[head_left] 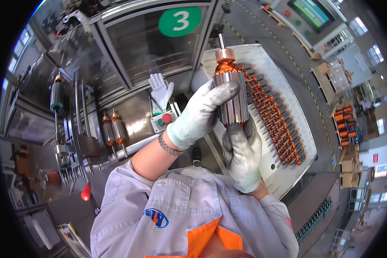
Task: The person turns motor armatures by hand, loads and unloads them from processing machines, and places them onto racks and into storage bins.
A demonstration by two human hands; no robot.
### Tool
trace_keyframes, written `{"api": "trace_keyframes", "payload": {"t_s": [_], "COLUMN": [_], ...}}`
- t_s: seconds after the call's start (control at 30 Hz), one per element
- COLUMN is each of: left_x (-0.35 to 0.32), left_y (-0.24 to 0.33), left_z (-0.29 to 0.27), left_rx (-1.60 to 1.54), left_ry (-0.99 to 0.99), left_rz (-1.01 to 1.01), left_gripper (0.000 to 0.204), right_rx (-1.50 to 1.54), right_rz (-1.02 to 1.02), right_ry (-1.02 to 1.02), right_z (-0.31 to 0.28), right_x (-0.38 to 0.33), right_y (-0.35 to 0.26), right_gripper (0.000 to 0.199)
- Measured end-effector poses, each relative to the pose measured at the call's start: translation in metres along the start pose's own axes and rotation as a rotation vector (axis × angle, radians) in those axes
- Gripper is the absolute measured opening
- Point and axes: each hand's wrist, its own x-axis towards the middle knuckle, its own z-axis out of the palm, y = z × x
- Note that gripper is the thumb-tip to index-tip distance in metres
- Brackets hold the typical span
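Observation:
Both my hands, in white coated gloves, hold a motor armature (230, 92) upright in front of my chest. It has a steel shaft at the top, a copper commutator below that, orange windings and a slotted steel core. My left hand (206, 105) wraps the core from the left, thumb across its front. With fingers closed, my right hand (242, 150) grips the lower end, where the bottom shaft is hidden. Just right of the armature, a white tray (303, 142) carries rows of many similar armatures (273, 116) with orange windings.
Two armatures (114, 128) stand on the machine bench at left. Near them are a control box (162, 122) with red and green buttons and a spare white glove (160, 91). A red-knobbed lever (86, 192) juts out at lower left. Behind stands a framed machine enclosure (152, 43).

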Motion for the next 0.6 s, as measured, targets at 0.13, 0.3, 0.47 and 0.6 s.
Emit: {"api": "trace_keyframes", "payload": {"t_s": [0.13, 0.3, 0.47, 0.6], "left_x": [0.007, 0.015, 0.02, 0.022], "left_y": [-0.006, -0.01, -0.015, -0.015], "left_z": [0.018, 0.031, 0.031, 0.031], "left_rx": [-0.098, -0.122, -0.006, -0.019], "left_ry": [-0.09, -0.141, -0.168, -0.199], "left_rz": [-0.045, -0.077, -0.041, -0.046], "left_gripper": [0.046, 0.046, 0.057, 0.057], "right_rx": [0.137, 0.286, 0.523, 0.667], "right_rz": [0.194, 0.26, 0.332, 0.367], "right_ry": [-0.014, 0.047, -0.055, -0.133], "right_z": [-0.016, -0.023, -0.029, -0.034], "right_x": [-0.017, -0.024, -0.023, -0.019], "right_y": [-0.021, -0.034, -0.038, -0.035], "right_gripper": [0.036, 0.038, 0.045, 0.048]}}
